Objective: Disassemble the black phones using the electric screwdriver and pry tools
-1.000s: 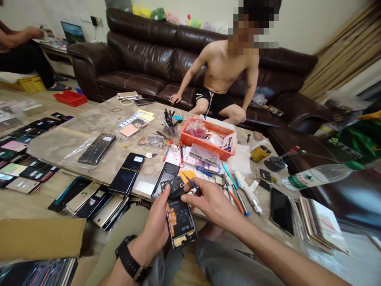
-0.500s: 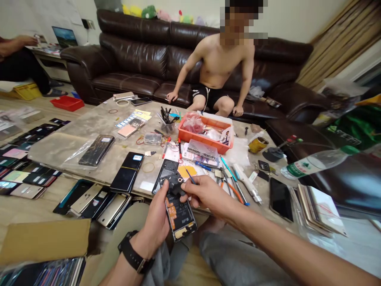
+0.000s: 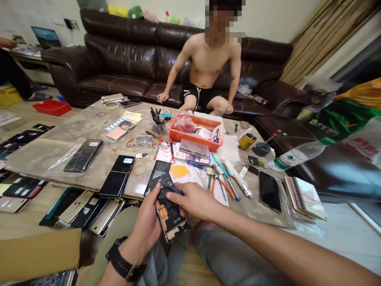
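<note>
My left hand [image 3: 148, 218], with a black watch on its wrist, is closed around an opened phone [image 3: 175, 224]. Orange flex parts and a dark battery show in its body. My right hand [image 3: 190, 198] is closed on a slim dark blue tool [image 3: 176, 190], whose tip I cannot make out. The right thumb presses on a black cover plate [image 3: 163, 194] that lies over the upper part of the phone. Just beyond, a dark phone part [image 3: 161, 170] rests at the table's front edge.
On the table [image 3: 89, 119] stand an orange tray [image 3: 193, 141] of bags and a cup of black tools [image 3: 159, 126]. Pliers [image 3: 220, 183], a black phone [image 3: 116, 176] and a bottle [image 3: 300, 155] lie around. A person [image 3: 210, 67] sits on the sofa opposite.
The black plate, tilted up in my right fingers before, now lies flatter on the phone, with my right thumb on it. The view has shifted right.
</note>
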`<state>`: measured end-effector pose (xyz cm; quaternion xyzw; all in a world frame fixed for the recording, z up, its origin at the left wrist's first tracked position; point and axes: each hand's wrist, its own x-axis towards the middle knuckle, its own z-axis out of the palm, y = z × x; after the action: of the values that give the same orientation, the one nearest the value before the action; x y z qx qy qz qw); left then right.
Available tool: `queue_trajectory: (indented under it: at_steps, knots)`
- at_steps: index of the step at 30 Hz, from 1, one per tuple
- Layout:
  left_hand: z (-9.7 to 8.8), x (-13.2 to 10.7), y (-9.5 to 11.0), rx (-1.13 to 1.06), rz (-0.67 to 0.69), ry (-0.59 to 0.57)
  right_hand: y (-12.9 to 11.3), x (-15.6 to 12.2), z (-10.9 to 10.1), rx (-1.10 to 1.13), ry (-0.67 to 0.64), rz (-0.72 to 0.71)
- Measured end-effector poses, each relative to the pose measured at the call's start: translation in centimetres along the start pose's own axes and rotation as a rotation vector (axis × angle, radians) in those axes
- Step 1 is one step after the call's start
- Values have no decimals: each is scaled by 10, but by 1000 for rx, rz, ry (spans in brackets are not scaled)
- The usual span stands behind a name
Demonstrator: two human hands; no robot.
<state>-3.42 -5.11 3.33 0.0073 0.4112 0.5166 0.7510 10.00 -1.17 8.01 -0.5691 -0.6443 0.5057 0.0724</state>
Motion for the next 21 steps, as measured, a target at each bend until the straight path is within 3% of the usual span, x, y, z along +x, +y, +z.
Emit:
queue_trajectory:
  at_steps: [4, 7, 12, 21]
  knots:
    - [-10, 1, 9, 106, -21, 1, 18, 5, -39, -307, 246, -43]
    - [-18, 1, 16, 168, -11, -7, 47, 14, -56, -429, 324, -13]
    - [-25, -2, 20, 212, 6, 23, 80, 23, -42, -545, 248, -52]
    - [-31, -5, 5, 263, -99, -10, 74, 25, -27, -606, 220, -42]
